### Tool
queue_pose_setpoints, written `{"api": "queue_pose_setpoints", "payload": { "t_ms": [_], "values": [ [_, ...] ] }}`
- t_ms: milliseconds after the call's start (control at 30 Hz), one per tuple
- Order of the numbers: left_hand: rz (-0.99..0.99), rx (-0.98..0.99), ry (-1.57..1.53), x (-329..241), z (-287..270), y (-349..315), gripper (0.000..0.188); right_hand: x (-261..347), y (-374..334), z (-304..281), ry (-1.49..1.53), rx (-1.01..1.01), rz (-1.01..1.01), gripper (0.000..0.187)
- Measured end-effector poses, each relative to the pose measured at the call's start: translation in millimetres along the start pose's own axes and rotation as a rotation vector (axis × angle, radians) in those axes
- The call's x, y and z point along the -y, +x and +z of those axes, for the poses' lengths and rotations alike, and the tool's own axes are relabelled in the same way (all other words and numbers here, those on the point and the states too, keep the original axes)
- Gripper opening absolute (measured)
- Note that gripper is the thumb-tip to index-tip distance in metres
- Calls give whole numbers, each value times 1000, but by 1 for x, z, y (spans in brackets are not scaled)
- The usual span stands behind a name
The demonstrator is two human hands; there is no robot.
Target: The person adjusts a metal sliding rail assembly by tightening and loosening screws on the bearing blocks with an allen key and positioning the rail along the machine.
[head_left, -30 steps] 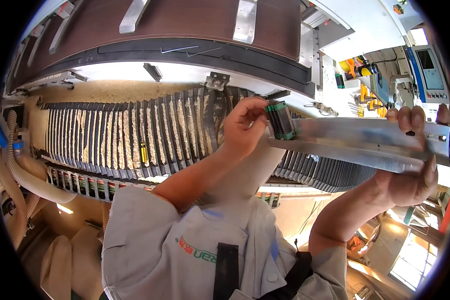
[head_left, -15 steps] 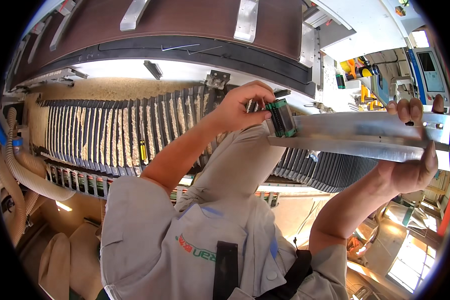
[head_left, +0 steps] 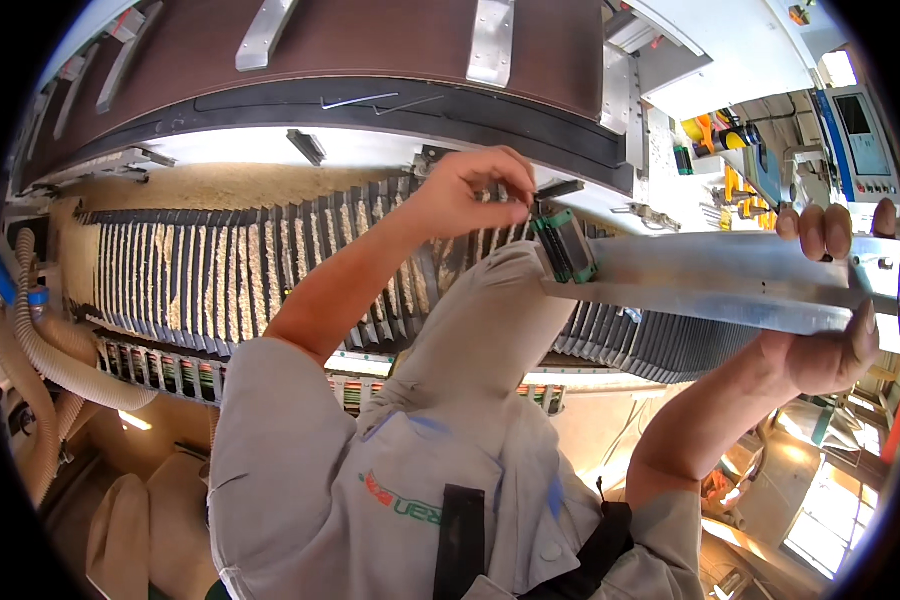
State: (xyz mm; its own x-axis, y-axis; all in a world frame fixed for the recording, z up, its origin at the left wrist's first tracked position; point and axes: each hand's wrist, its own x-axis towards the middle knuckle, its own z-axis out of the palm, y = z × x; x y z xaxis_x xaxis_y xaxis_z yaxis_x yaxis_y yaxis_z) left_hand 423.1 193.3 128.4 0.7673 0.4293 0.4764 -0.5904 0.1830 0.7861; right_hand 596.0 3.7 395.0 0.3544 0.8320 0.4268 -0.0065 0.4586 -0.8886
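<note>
My right hand grips a long silver metal channel near its right end, thumb below and fingertips over the upper edge. The channel's left end lies by my raised knee. A green and black linear guide block sits at that end. Just above and left of the block is my left hand, its thumb and forefinger pinched together. Whatever is between those fingertips, if anything, is too small to make out. The pinch appears slightly apart from the block.
Pleated black bellows strewn with wood shavings run below the machine's brown panel. Two hex keys lie on the dark ledge. Yellow-handled tools and another green block are at the right. A ribbed hose curves at left.
My left hand has moved off the green block, a little up and to the left. The channel and my right hand stay nearly in place.
</note>
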Motion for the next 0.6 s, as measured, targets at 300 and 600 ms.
{"api": "queue_pose_setpoints", "payload": {
  "t_ms": [300, 600],
  "values": [
    [-252, -525, 1507, 30, -172, -2, 15, 5, -10, 5, -26, -15, 24, 74],
    [-676, -39, 1856, 45, -195, 20, 17, 2, 1, 2, -19, 30, 17, 72]
  ]
}}
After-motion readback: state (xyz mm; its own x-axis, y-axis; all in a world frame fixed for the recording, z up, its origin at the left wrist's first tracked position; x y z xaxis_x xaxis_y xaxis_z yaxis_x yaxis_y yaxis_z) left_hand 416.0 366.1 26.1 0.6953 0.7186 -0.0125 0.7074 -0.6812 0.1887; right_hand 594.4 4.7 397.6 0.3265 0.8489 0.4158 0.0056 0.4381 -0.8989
